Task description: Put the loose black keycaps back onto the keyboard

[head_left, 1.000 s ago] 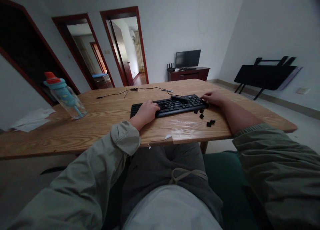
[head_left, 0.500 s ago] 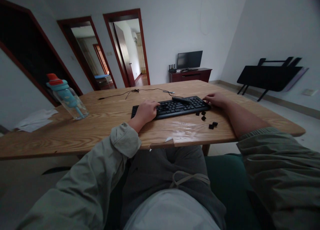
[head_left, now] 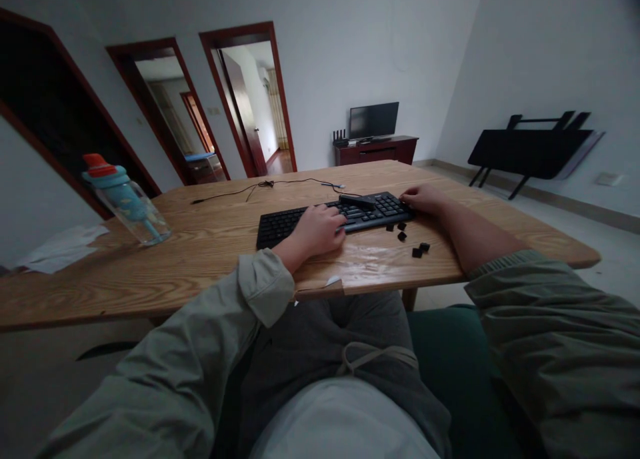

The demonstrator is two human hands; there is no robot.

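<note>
A black keyboard (head_left: 280,225) lies on the wooden table, with a dark bar-shaped object (head_left: 357,202) across its keys. My left hand (head_left: 319,231) rests palm down over the middle of the keyboard, fingers loosely bent and apart from the thumb, holding nothing visible. At the keyboard's right end, the bent fingers of my right hand (head_left: 423,199) close on its edge. Several small black keycaps lie on the table in front of that end, among them one keycap (head_left: 402,236) and another (head_left: 417,252) nearer the front edge.
A bottle with a red cap (head_left: 131,206) stands at the left, beside white papers (head_left: 63,248). A thin black cable (head_left: 295,181) runs behind the keyboard. Some clear film (head_left: 357,262) and a small white scrap (head_left: 333,280) lie near the table's front edge (head_left: 390,287).
My left hand has slid right along the keyboard, uncovering its left part. My right hand stays at the right end. The view has shifted slightly.
</note>
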